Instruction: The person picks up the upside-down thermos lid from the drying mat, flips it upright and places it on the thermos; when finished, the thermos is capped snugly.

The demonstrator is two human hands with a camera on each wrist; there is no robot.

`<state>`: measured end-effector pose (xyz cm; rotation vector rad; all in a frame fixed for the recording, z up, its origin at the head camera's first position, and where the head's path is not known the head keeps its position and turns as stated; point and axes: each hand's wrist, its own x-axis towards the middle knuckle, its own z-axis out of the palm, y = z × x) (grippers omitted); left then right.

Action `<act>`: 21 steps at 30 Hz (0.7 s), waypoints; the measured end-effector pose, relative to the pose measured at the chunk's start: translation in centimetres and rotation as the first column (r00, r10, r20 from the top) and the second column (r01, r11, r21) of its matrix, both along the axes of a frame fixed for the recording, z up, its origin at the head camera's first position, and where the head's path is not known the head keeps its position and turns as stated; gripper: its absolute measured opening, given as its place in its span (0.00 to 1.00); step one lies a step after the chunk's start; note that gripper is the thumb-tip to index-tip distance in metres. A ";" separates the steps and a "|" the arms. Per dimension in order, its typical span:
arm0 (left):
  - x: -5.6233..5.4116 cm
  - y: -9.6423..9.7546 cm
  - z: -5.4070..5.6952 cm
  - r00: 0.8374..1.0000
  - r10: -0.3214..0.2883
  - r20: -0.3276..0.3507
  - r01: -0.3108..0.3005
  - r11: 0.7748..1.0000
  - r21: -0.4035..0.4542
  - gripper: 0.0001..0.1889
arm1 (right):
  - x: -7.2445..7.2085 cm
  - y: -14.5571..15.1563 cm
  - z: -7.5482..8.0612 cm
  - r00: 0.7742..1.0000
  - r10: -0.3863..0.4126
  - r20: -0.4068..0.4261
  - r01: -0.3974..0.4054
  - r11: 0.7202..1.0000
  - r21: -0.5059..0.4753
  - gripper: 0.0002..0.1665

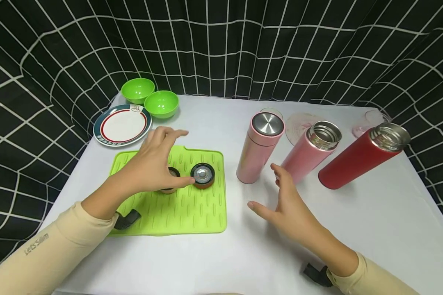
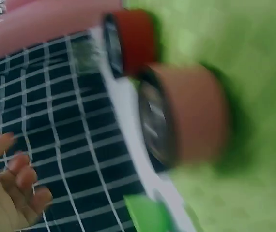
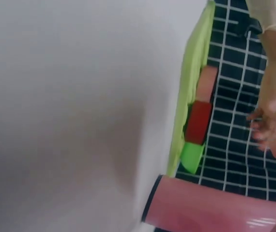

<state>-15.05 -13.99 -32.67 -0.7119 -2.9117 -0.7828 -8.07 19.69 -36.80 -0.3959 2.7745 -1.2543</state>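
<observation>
We see the right hand (image 1: pixel 288 207) grasping nothing, thumb and forefinger held well apart, near the foot of the pink bottles; its fingertip overlaps the uncapped pink bottle (image 1: pixel 306 155) in the head view, and we cannot tell whether they touch. The left hand (image 1: pixel 151 166) is likewise released, thumb spread wide from the fingers, over the green mat (image 1: pixel 192 213). On that mat, underneath it, sit the pink lid (image 2: pixel 201 116) and the red lid (image 1: pixel 202 174), close beside each other. We find the near edge of the mat short of the front of the white table (image 1: pixel 203 262), with a strip of tabletop between them; another strip runs from the mat's right edge to the capped pink bottle (image 1: pixel 256 157). Farther right stands the red bottle (image 1: pixel 358 153), its mouth uncovered. Past the mat's far left corner we have a plate (image 1: pixel 123 125), then two green bowls (image 1: pixel 162 104), with a checked curtain (image 1: pixel 206 49) behind everything. From the head, the left hand partly hides the pink lid; the left wrist view, though blurred, gives us its whole side, and the right wrist view shows a gap between that hand and both lids.
</observation>
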 end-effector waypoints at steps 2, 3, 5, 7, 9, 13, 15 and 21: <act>0.1 -1.1 -0.6 0.998 0.055 0.015 -0.052 0.988 -0.143 0.55 | 0.6 0.3 0.1 1.000 0.020 0.005 -0.020 1.000 0.011 0.60; 0.2 -1.6 -0.9 0.997 0.075 0.027 -0.068 0.977 -0.203 0.54 | 0.9 0.4 0.2 1.000 0.029 0.010 -0.029 0.999 0.016 0.59; 0.3 -2.4 -1.7 0.992 0.101 0.076 -0.076 0.958 -0.278 0.55 | 1.3 0.7 0.3 0.999 0.050 0.016 -0.050 0.998 0.021 0.57; 0.4 -3.0 -2.5 0.985 0.111 0.128 -0.064 0.944 -0.322 0.55 | 1.5 0.9 0.3 0.998 0.069 0.013 -0.069 0.997 0.026 0.56; 0.5 -3.2 -3.4 0.985 0.102 0.139 -0.048 0.938 -0.344 0.51 | 1.7 1.1 0.3 0.997 0.076 0.002 -0.076 0.996 0.044 0.54; 0.3 -3.2 -4.6 0.989 0.097 0.107 -0.059 0.946 -0.318 0.37 | 1.8 1.5 0.1 0.997 0.081 0.002 -0.081 0.995 0.059 0.51; 0.2 -3.2 -4.8 0.991 0.099 0.088 -0.068 0.950 -0.304 0.33 | 1.9 1.6 0.1 0.997 0.079 0.007 -0.079 0.995 0.063 0.50; 0.3 -3.1 -4.1 0.989 0.100 0.111 -0.061 0.949 -0.311 0.35 | 1.6 1.7 -0.1 0.997 0.072 -0.002 -0.072 0.996 0.047 0.48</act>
